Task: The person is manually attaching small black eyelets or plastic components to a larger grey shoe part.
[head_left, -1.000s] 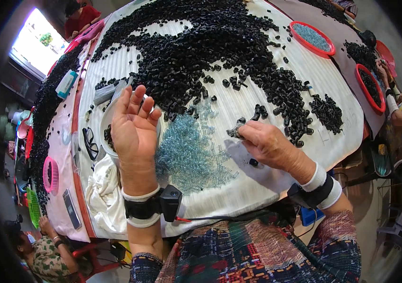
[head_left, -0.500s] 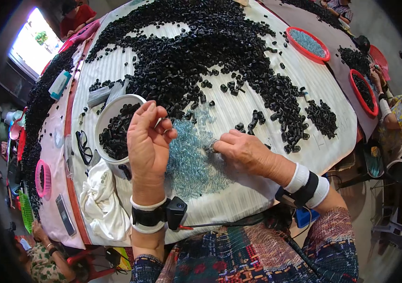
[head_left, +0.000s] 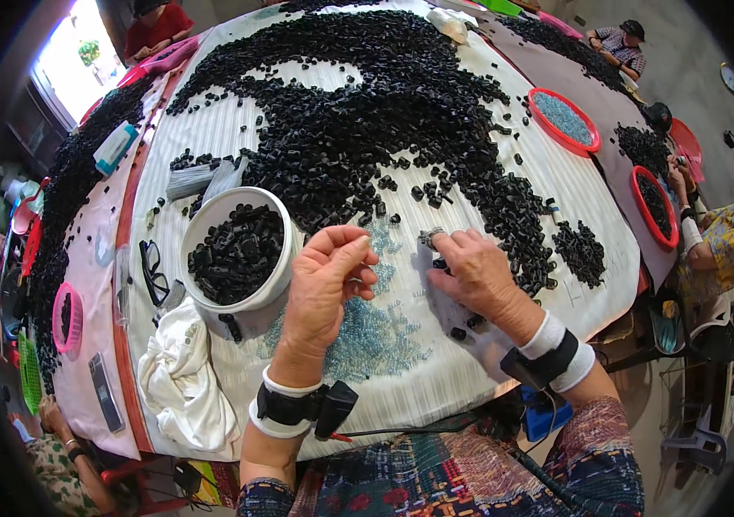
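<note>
Curled into a pinch, my left hand point(head_left: 328, 280) is raised over the pale blue beads point(head_left: 375, 345), just right of the white bucket point(head_left: 285, 280). Anything between its fingertips is too small to make out. My right hand point(head_left: 479, 276) is low over the white cloth, fingers bent down. At its fingertips is a small greyish thing point(head_left: 431, 237) that I cannot identify. Small black cylindrical parts point(head_left: 367, 121) form a large heap beyond both hands, and more of them fill the bucket. A few loose black parts point(head_left: 459, 333) lie beside my right wrist.
Left of the bucket lie black-framed glasses point(head_left: 154, 271), a crumpled white cloth point(head_left: 181, 379) and grey bundles point(head_left: 203, 178). A red-rimmed basket point(head_left: 563, 121) of bluish beads stands at right, beyond a pile of thin black pieces point(head_left: 579, 252). Other people sit around adjoining tables.
My right hand has moved right and away from me, off the pale blue beads toward the black parts. My left hand has shifted right, uncovering the bucket, its fingers still curled.
</note>
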The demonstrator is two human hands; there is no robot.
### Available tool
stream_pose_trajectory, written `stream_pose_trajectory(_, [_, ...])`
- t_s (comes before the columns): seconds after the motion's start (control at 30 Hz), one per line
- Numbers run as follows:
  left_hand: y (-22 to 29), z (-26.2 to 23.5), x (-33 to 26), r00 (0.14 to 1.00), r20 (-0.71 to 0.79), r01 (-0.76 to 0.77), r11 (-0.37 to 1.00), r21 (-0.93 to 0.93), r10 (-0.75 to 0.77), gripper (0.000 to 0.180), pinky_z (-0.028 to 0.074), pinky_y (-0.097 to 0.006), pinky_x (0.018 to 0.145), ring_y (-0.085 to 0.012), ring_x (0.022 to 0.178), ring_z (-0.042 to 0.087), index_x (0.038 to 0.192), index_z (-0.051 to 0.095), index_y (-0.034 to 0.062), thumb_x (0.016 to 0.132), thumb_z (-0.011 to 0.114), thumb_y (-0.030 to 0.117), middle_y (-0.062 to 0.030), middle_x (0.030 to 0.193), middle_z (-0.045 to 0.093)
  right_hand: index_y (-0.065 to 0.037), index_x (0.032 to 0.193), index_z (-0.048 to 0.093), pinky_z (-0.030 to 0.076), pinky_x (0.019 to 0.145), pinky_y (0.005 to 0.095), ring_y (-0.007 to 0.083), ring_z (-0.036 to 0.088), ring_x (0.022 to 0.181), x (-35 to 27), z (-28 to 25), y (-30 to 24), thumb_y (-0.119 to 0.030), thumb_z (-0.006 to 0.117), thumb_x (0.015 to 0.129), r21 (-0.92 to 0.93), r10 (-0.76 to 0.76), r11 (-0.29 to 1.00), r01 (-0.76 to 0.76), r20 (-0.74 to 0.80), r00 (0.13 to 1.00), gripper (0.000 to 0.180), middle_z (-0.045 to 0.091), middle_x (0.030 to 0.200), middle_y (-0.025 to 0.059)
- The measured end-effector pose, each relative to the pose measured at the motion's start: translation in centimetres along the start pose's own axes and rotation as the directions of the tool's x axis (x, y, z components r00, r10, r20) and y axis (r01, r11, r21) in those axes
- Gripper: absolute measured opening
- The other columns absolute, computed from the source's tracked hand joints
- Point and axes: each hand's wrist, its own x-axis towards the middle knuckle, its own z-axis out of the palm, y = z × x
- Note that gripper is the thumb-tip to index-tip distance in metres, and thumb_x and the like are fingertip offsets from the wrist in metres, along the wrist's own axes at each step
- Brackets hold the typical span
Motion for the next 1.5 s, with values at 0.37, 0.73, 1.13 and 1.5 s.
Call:
stream_pose_trajectory(0.37, [-1.3, 0.8, -0.1, 0.981, 0.142, 0.116, 0.988, 0.106, -0.131, 0.017, 0.049, -0.020, 0.050, -0.0094, 0.066, 0.061, 0.097, 0.058, 0.0014, 0.086, 0.064, 0.013, -0.0051, 0.082, 0.063, -0.001, 0.100, 0.055, 0.049, 0.069, 0.0387, 0.0320, 0.057, 0.079, 0.4, -3.0, -2.7, 0.006, 0.068, 0.061, 0.390, -0.230, 0.857, 0.336, -0.294, 0.928, 0.041, 0.057, 0.085, 0.0135])
stream_pose_trajectory(0.73, [-0.6, 0.1, 0.4, 0.992, 0.090, 0.097, 0.988, -0.121, -0.087, 0.018, 0.051, -0.021, 0.051, -0.0110, 0.066, 0.063, 0.099, 0.059, 0.0016, 0.083, 0.067, 0.008, -0.0069, 0.082, 0.065, -0.002, 0.103, 0.058, 0.050, 0.061, 0.0289, 0.0213, 0.063, 0.075, 1.5, -3.1, -1.2, 0.004, 0.063, 0.074, 0.493, -0.121, 0.857, 0.150, -0.090, 0.989, 0.030, 0.064, 0.089, 0.0085])
stream_pose_trajectory(1.13, [-0.9, -0.8, 0.8, 0.998, -0.017, 0.055, 0.984, -0.171, -0.059, 0.022, 0.053, -0.021, 0.053, -0.0109, 0.069, 0.063, 0.105, 0.062, 0.0015, 0.085, 0.066, 0.009, -0.0058, 0.085, 0.065, -0.007, 0.091, 0.055, 0.046, 0.066, 0.0363, 0.0247, 0.055, 0.074, -1.1, 1.9, -1.7, -0.011, 0.056, 0.075, 0.145, -0.298, 0.943, 0.301, -0.045, 0.954, 0.016, 0.053, 0.077, 0.0080])
stream_pose_trajectory(1.5, [-1.7, 0.4, 0.1, 0.988, 0.132, 0.098, 0.986, -0.131, -0.081, 0.020, 0.054, -0.024, 0.055, -0.0137, 0.071, 0.066, 0.102, 0.063, 0.0001, 0.084, 0.066, 0.007, -0.0086, 0.085, 0.067, 0.002, 0.096, 0.054, 0.050, 0.061, 0.0323, 0.0263, 0.061, 0.073, 1.8, -4.7, -3.5, 0.008, 0.060, 0.073, 0.554, -0.068, 0.804, 0.216, -0.275, 0.959, 0.024, 0.057, 0.085, 0.0142])
